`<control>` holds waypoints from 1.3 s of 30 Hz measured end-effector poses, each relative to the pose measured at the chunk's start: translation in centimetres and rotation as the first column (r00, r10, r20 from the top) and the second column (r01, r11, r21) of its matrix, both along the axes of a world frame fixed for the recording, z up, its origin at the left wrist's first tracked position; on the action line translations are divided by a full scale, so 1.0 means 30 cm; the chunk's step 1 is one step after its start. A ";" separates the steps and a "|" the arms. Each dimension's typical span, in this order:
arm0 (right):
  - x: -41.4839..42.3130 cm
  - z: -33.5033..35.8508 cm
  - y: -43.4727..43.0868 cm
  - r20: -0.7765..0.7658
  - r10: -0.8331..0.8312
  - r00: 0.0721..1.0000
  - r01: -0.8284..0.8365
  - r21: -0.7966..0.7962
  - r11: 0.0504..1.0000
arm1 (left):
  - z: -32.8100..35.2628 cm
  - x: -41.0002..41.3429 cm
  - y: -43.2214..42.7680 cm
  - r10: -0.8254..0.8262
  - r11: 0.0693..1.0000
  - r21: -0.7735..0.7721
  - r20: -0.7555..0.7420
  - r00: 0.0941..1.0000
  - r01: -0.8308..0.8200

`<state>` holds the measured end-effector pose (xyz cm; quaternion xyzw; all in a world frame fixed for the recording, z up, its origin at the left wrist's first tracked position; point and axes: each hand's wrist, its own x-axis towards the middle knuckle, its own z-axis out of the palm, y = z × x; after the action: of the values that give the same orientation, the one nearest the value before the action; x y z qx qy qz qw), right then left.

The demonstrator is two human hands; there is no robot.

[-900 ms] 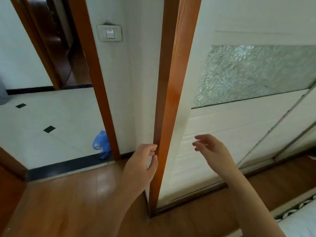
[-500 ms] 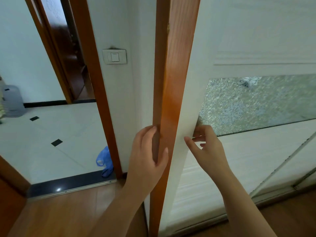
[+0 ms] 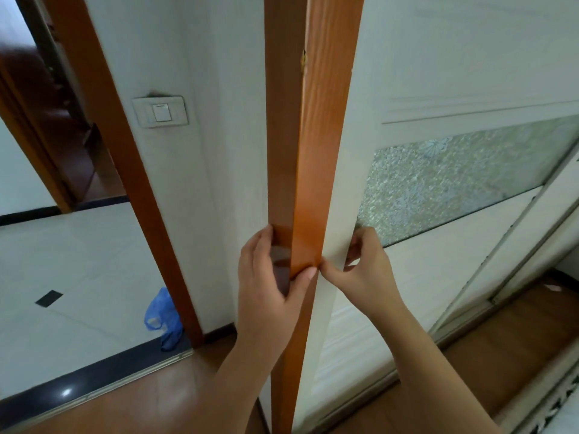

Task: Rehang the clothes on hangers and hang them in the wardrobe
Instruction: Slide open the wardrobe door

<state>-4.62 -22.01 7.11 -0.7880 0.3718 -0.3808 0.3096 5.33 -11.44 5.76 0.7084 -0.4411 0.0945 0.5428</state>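
The left hand (image 3: 266, 286) wraps its fingers round the orange wooden post (image 3: 316, 151) at the wardrobe's edge. Just beside it, thumb tips close together, the right hand (image 3: 368, 272) pinches the near edge of the white wardrobe door (image 3: 438, 292), which stretches away to that hand's right

Two hands: left hand (image 3: 266, 286), right hand (image 3: 365, 274). One wooden post (image 3: 310, 151) between their fingers (image 3: 332, 273), one white door (image 3: 438, 57) at the right fingers, one glass panel (image 3: 454, 180) right of them, one switch (image 3: 161, 111) above left, one blue bag (image 3: 163, 317) below left.
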 end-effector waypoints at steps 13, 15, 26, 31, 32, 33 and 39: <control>-0.040 0.003 -0.048 0.028 -0.096 0.995 0.096 -0.022 0.995 | -0.019 0.035 0.017 -0.023 1.000 -0.002 0.038 0.999 0.023; -0.058 0.013 -0.059 0.010 -0.118 0.993 0.118 -0.022 0.993 | -0.024 0.038 0.032 -0.021 1.000 0.014 0.086 0.996 0.019; -0.045 0.093 -0.091 0.035 -0.292 0.956 0.293 -0.181 0.939 | -0.010 -0.064 0.065 0.054 0.977 -0.211 0.363 0.930 0.026; -0.093 0.126 -0.149 -0.090 -0.242 0.966 0.219 -0.210 0.953 | -0.012 -0.153 -0.004 -0.058 0.948 -0.250 0.471 0.880 0.197; -0.097 0.129 -0.160 -0.095 -0.241 0.966 0.216 -0.218 0.952 | -0.023 -0.161 -0.024 -0.096 0.955 -0.211 0.446 0.890 0.208; -0.101 0.131 -0.169 -0.096 -0.237 0.967 0.212 -0.220 0.952 | -0.032 -0.163 -0.043 -0.123 0.962 -0.176 0.404 0.906 0.209; -0.149 0.142 -0.251 -0.112 -0.238 0.965 0.215 -0.184 0.959 | -0.032 -0.222 -0.180 -0.293 0.945 -0.052 0.295 0.910 0.321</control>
<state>-9.09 -29.54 11.38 -0.7873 0.4456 -0.3907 0.1701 -1.34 -16.85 4.80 0.5814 -0.6149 0.1299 0.5168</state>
